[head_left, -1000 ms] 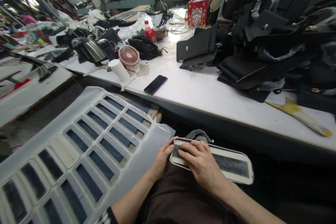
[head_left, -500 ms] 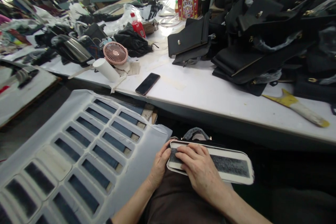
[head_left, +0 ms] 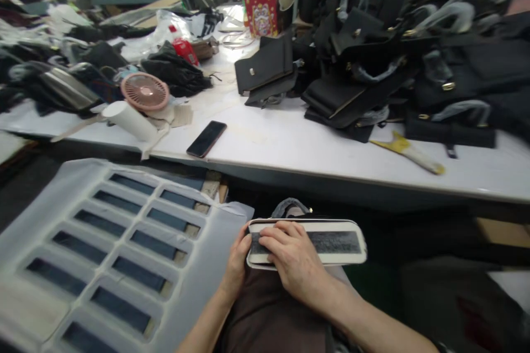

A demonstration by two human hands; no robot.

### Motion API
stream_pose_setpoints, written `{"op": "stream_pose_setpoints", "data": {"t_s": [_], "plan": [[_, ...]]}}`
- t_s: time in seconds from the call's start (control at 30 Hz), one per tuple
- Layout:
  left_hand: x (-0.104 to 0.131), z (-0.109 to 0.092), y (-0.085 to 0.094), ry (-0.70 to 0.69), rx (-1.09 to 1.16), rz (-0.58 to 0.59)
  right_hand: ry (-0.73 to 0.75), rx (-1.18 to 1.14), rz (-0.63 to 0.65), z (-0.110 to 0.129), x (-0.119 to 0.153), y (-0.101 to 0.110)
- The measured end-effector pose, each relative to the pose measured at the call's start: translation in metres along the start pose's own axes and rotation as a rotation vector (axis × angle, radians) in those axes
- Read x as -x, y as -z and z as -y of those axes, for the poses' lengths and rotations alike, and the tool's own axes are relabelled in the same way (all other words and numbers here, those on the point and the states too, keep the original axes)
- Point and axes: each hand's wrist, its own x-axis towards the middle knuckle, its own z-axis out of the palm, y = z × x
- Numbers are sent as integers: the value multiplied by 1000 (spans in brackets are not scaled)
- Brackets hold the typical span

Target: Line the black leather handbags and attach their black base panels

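A long cream panel (head_left: 339, 257) with rounded ends and a dark grey strip down its middle lies over my lap. Behind it shows the plastic-wrapped handle (head_left: 285, 207) of a black handbag; most of the bag is hidden, and I cannot tell how the two are joined. My left hand (head_left: 238, 256) grips the panel's left end, thumb at the near corner. Across the left half of the strip lie the fingers of my right hand (head_left: 296, 256), pressed down and slightly spread. To the left, a pale sheet (head_left: 207, 270) carries rows of rectangular cut-outs, away from both hands.
On the white table (head_left: 256, 143) are a phone (head_left: 207, 139), a pink fan (head_left: 144, 91), a white roll (head_left: 130, 120) and a yellow-ended tool (head_left: 408, 153). Black handbags (head_left: 351, 88) are piled at the right. The table's front edge runs just beyond my hands.
The view has swung to the right, so the table things and sheet appear further left. Both hands keep their hold and place on the panel, which now looks more level.
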Motion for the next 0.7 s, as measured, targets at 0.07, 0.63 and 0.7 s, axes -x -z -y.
{"op": "stream_pose_setpoints", "data": {"t_s": [0.07,0.63,0.7], "plan": [[0,2,2,9,-31,-3,-36,-80,-29,4,2,2],[-5,-83,-53,-848,-993,458,-599,-653,-690,-138,83,19],[2,-84,-95,-906,-1055,717,-514,-547,-652,-127,79,7]]}}
